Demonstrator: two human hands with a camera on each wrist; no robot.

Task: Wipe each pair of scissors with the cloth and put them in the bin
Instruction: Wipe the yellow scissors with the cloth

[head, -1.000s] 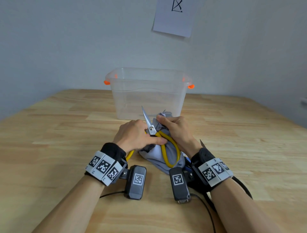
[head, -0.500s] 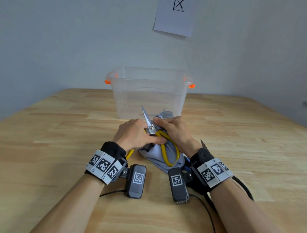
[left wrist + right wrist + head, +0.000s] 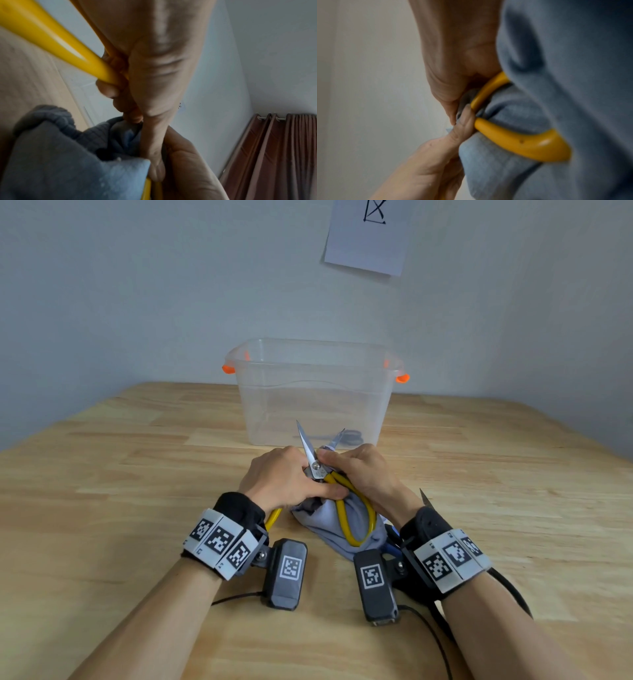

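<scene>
Yellow-handled scissors point(image 3: 346, 508) stand with their blades spread in front of the clear bin point(image 3: 315, 392). My left hand point(image 3: 284, 477) grips them at the pivot and around one yellow handle point(image 3: 60, 44). One bare blade point(image 3: 304, 440) points up. My right hand point(image 3: 366, 474) pinches the grey-blue cloth point(image 3: 329, 518) round the other blade, close to the pivot. The cloth hangs through the other handle loop point(image 3: 522, 146) and drapes down to the table. A dark pair of scissors point(image 3: 346, 436) lies in the bin.
Another pair of scissors lies on the wooden table point(image 3: 137, 474) under my right wrist; only its blade tip point(image 3: 424, 496) and a bit of blue handle point(image 3: 392, 546) show. The bin has orange handle ends point(image 3: 227, 368). A paper sheet point(image 3: 366, 234) hangs on the wall.
My right hand has slid the cloth down the blade towards the pivot. The left hand and the scissors have stayed almost still.
</scene>
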